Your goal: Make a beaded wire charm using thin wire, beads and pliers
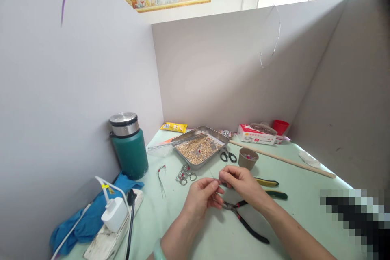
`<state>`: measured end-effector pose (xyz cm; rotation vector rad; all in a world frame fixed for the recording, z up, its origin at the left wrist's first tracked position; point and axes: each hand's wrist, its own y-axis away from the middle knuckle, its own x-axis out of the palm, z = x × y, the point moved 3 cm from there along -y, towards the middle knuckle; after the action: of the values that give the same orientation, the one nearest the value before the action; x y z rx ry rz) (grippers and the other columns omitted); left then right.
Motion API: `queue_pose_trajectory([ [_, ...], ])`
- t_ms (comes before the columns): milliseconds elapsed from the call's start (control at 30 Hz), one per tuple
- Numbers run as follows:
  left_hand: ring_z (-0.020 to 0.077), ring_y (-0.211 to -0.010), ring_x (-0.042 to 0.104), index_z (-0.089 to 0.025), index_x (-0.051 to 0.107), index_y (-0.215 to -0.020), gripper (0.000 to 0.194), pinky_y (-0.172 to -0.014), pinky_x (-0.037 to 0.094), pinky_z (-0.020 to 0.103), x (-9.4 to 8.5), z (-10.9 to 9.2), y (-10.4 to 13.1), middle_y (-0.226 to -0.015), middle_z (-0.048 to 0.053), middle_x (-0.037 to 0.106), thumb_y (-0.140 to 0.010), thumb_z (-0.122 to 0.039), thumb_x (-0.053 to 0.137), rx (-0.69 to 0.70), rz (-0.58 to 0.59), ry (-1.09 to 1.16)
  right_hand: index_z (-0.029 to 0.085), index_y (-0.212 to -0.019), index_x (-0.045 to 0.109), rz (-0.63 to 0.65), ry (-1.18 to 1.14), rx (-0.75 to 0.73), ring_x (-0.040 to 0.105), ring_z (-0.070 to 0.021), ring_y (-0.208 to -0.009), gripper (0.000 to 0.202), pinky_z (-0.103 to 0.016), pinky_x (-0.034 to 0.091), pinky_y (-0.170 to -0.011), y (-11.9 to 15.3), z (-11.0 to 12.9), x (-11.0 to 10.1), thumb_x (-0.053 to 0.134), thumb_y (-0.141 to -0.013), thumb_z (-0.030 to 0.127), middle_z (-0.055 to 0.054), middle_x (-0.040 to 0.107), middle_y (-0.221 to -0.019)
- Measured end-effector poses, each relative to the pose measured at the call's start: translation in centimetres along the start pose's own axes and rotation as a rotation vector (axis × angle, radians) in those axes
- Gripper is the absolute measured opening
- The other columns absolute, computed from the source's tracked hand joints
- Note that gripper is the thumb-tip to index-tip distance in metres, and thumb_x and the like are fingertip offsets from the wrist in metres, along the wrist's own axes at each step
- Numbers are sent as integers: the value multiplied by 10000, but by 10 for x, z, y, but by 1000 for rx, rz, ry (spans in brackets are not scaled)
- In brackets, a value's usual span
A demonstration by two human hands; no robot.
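My left hand (202, 195) and my right hand (239, 178) meet over the table, thumb and fingertips pinched close together. A thin wire (212, 174) sticks up from between them; whatever small part sits at the fingertips is mostly covered. Under the hands lie pliers (248, 225) with black and red handles. Another tool with yellow and green handles (274, 194) is partly hidden behind my right forearm. Beyond the fingers, a metal tray (195, 166) holds many gold beads (198, 150). Small black scissors (228, 157) and a brown cup (248, 160) with beads stand nearby.
Beaded wire loops (184, 175) and a wire bundle (161, 180) lie left of the hands. A green flask (129, 150), power strip (115, 231) and blue cloth (79, 227) line the left side. A wooden stick (289, 159) crosses the back right, before a white-red box (256, 135).
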<state>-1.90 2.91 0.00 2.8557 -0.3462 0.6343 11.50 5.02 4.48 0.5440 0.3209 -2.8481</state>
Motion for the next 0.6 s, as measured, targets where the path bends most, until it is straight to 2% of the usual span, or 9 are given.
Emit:
queue_pose_trajectory([
  [167,91,-513,547,-100,600,-833,320,-465,458,209,-5,-1,-2,-716,49,608,-696,-388,629,18,-28,69,206,-641,618,132,141,13,452,-127,-553,158,-236,326,-512,1,-6,-3,572,-714,339,22,551,-561],
  [433,96,-506,551,-87,599,-865,378,-447,462,209,-2,-3,0,-697,54,592,-752,-444,546,-25,-25,119,200,-623,604,123,174,-6,450,-130,-551,158,-242,334,-517,1,-10,-2,526,-736,277,17,538,-550],
  [600,85,-510,541,-85,609,-852,306,-447,459,196,-4,-2,-1,-709,48,592,-726,-364,606,0,-33,71,201,-635,597,135,182,-4,439,-127,-546,148,-239,325,-511,1,-11,-1,519,-742,268,21,529,-547],
])
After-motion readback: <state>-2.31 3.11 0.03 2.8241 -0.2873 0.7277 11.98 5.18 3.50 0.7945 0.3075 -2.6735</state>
